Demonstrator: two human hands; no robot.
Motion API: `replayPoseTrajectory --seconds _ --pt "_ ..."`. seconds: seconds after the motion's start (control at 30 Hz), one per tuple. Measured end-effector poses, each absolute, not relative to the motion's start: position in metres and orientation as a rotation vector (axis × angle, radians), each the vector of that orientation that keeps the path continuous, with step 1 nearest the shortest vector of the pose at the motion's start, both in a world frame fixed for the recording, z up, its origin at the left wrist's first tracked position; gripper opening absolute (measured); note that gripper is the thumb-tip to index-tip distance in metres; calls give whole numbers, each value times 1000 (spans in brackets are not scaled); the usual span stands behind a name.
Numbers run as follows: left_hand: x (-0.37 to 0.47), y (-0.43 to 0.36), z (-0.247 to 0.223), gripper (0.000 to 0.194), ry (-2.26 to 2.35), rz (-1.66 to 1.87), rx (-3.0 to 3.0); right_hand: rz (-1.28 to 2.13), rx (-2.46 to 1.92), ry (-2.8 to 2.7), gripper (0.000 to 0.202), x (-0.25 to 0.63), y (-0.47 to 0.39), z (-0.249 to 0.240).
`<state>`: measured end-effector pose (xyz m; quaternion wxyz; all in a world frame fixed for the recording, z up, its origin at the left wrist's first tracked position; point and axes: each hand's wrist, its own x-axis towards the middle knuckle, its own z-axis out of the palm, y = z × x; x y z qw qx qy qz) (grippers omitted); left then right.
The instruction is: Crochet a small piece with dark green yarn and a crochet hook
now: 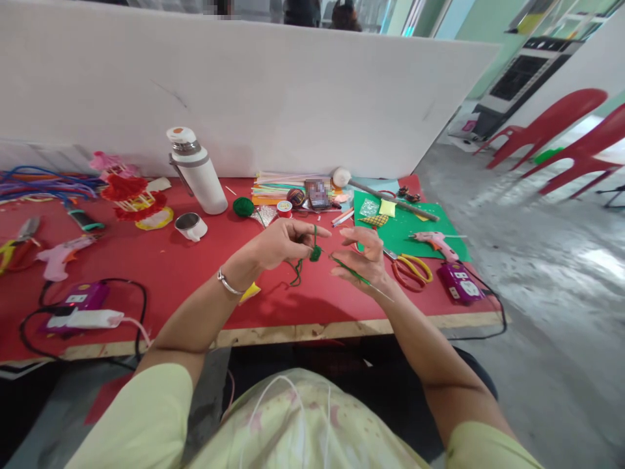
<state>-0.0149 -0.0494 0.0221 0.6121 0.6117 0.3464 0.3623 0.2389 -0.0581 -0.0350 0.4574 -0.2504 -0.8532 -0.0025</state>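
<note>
My left hand [286,244] pinches a small piece of green crochet [316,253], with green yarn looped over its outstretched index finger. A loose tail of green yarn [297,273] hangs below that hand. Just to the right, my right hand [364,254] grips a crochet hook [352,270] with a green handle. The hook's thin tip points left toward the crochet piece; whether it touches the stitches is too small to tell. Behind my left hand lies a ball of green yarn [243,207] on the red tabletop [273,303].
A white thermos [198,172] and a metal-lined cup [191,227] stand at the back left. Scissors [410,269], a pink glue gun [437,244] and a purple power socket [460,284] lie right. Another glue gun [64,257] and pliers [20,244] are left. A white partition [273,98] rises behind.
</note>
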Motion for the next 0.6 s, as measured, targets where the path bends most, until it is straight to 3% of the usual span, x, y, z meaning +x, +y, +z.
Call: replayPoseTrajectory --seconds 0.3,0.6 --pt "-10 -57 31 40 733 921 1492 -94 -599 -2101 26 245 -57 -34" --pt "5 -57 24 50 709 1033 1437 -313 -441 -2013 22 240 -59 -21"
